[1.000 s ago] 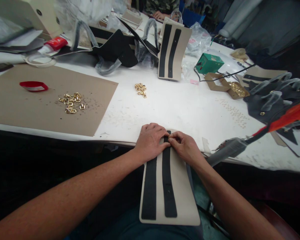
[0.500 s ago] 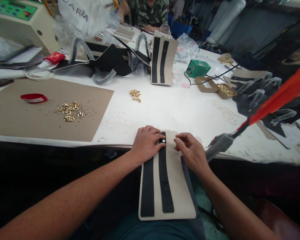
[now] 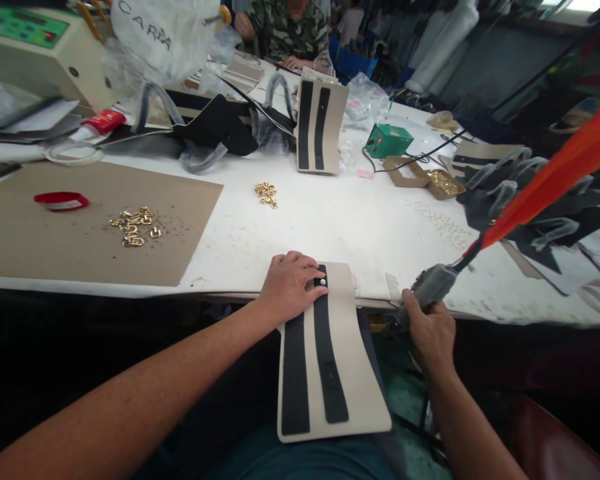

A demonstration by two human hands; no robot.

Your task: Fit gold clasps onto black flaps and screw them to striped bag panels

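A beige panel (image 3: 365, 393) with two black strips lies from the table edge down over my lap. My left hand (image 3: 293, 287) rests at its upper end. Thumb and fingers press either side of a small silver round fastener (image 3: 323, 282) at the top of the narrower black strap (image 3: 330, 360). Off to the right, my right hand (image 3: 433, 333) wraps round the lower part of a grey hand-held power tool (image 3: 434, 285), which hangs by an orange-covered line (image 3: 545, 177). My hand hides the tool's tip.
Gold-coloured metal fittings lie in a pile (image 3: 267, 193) on the white table and in another (image 3: 134, 225) on a brown board (image 3: 80, 257). Behind are a green box (image 3: 391, 141), a small open box of gold pieces (image 3: 444, 183) and black bag parts (image 3: 220, 123). Someone in camouflage (image 3: 295, 33) sits opposite.
My right hand has left the panel's upper right side, moved right and taken hold of the grey power tool. My left hand stays on the strap's top.
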